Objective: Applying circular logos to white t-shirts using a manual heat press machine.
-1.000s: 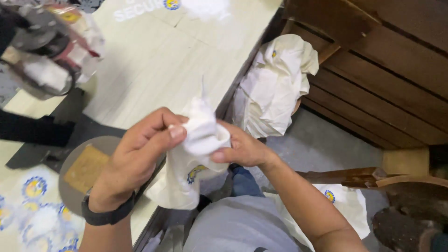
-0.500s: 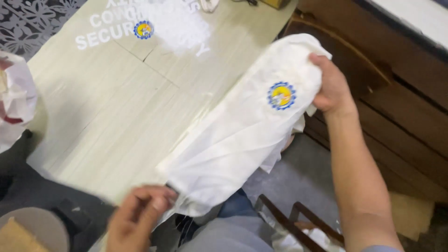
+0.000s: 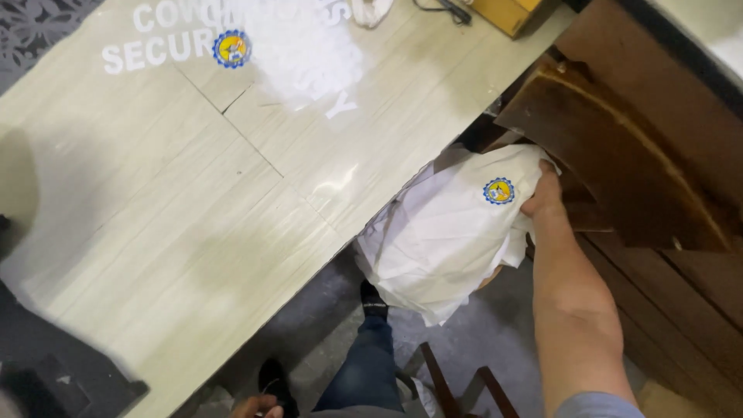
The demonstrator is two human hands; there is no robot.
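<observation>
Worktop [image 3: 193,193] of pale wood grain fills the left, with white lettering and a round blue-and-yellow badge near its far end and nothing being handled on it now. Low at its near edge, only a sliver of the left hand [image 3: 255,406] shows, so I cannot tell if it is open or closed; half a second ago it pinched the bottom end of the cloth, and it has since let go and dropped away. Cloth [image 3: 441,240], white with a small round emblem, was stretched out between both hands then; now it hangs bunched just off the worktop's edge, above the floor. Right hand [image 3: 546,195] alone grips its top corner, pressed up against the dark wooden furniture [image 3: 619,162].
</observation>
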